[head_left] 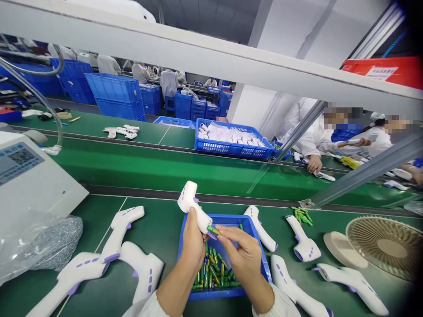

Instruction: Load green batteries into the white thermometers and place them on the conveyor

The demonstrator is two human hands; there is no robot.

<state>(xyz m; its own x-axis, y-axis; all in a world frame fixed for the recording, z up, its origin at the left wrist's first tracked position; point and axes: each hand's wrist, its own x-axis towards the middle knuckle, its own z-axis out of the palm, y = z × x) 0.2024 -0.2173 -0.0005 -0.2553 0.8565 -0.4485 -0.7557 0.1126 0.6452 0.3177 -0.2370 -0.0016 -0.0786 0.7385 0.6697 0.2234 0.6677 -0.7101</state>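
Observation:
My left hand point(193, 246) grips a white handheld thermometer with purple buttons point(191, 203) by its handle, head pointing up and away. My right hand point(239, 251) pinches a green battery point(213, 230) at the open bottom end of that handle. Both hands hover over a small blue tray point(253, 233) holding several green batteries point(213, 270). More white thermometers lie on the green table: left of the tray point(124, 224) and right of it point(306, 246).
A white machine with a panel point(29, 176) and a plastic bag of metal parts point(56, 244) sit at left. A beige fan point(385, 246) lies at right, loose batteries point(302, 215) nearby. Beyond the green conveyor stands a blue crate point(231, 147); other people work at far right.

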